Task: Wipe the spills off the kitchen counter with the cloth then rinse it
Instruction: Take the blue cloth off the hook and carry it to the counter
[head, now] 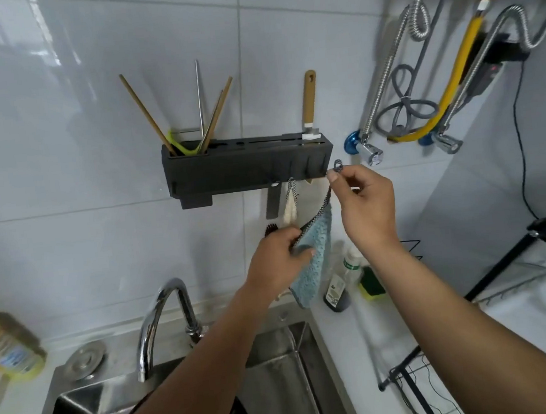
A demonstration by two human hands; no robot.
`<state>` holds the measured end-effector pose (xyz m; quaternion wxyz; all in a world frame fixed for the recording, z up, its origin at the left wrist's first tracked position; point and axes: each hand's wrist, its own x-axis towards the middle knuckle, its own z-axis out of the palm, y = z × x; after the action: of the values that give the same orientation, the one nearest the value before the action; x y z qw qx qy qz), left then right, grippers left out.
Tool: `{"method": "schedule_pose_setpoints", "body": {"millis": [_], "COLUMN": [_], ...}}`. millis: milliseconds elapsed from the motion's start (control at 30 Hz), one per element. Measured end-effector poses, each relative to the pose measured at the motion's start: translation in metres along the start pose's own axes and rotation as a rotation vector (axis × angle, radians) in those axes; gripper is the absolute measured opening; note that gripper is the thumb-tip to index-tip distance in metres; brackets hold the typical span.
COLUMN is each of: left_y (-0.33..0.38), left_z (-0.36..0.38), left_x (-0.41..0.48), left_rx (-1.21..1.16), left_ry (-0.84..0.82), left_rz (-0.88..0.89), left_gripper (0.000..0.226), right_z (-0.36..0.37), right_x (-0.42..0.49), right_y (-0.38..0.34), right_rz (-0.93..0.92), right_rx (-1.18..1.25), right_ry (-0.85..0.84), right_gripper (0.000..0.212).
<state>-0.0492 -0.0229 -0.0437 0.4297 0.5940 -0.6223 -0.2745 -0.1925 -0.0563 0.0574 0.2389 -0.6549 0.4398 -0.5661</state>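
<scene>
Cloth (pixel 316 252): blue, soft, limp and light; hangs in the air below the wall rack (pixel 248 167), above the sink (pixel 279 356).
Right hand (pixel 365 208): pinches its hanging loop.
Left hand (pixel 280 259): grips its edge.
Hold: bunch the body, not the loop.

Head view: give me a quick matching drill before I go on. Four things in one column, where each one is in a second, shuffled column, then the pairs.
Things:
1. blue cloth
2. chopsticks
3. faucet
4. dark bottle

Places:
A. standing on the counter to the right of the sink
B. arching over the sink
C. held between the left hand and right hand
D. upright in the left end of the wall rack

Pairs: 1-C, 2-D, 3-B, 4-A
</scene>
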Motion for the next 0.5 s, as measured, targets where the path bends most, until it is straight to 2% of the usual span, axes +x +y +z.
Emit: {"method": "schedule_pose_setpoints", "body": {"millis": [67,167,333,500], "left_y": [-0.002,-0.008,0.009,0.072], "left_z": [0.004,0.001,-0.014,-0.013], "left_x": [-0.004,-0.013,-0.033,-0.049], "left_rx": [0.072,0.057,-0.061,-0.127], "left_ry": [0.014,0.067,0.147,0.026], "left_rz": [0.027,0.021,0.035,0.152], "left_gripper": [0.006,0.018,0.018,0.019], "right_z": [-0.013,-0.032,-0.079,-0.138], "right_x": [-0.004,-0.012,-0.044,-0.082], "right_y": [-0.007,-0.017,-0.033,-0.057], "right_rz": [0.014,0.044,-0.027,0.093], "right_rx": [0.009,0.015,-0.284,-0.298], "right_ry": [0.045,0.042,-0.034,-0.17], "right_gripper": [0.016,0.019,0.021,0.016]}}
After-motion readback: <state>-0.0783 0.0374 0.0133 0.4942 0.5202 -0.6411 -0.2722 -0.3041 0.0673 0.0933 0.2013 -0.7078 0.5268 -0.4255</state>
